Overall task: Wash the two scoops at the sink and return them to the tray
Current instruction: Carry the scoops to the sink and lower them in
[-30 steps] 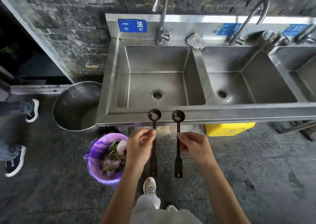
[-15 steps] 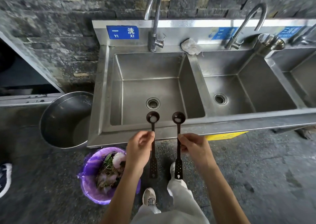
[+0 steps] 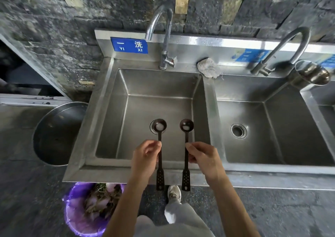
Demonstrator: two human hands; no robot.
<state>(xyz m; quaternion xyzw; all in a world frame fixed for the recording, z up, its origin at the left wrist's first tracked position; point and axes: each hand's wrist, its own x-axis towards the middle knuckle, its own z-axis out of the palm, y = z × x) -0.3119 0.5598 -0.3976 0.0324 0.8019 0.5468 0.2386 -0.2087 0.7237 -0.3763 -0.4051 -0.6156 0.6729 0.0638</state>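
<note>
Two dark long-handled scoops hover side by side over the left basin of the steel sink. My left hand pinches the handle of the left scoop, whose bowl holds a white lump and hangs above the drain. My right hand pinches the handle of the right scoop, which also carries a white bit in its bowl. Both handles point back toward me, past the sink's front rim. The tap stands behind the left basin with no water running. No tray is in view.
A second basin with its own tap lies to the right. A crumpled cloth sits on the divider ledge, and a metal cup further right. On the floor are a large steel pot and a purple bin of scraps.
I have stepped up to the sink. Both scoops moved forward from in front of the rim to over the left basin. My grip on them is unchanged.
</note>
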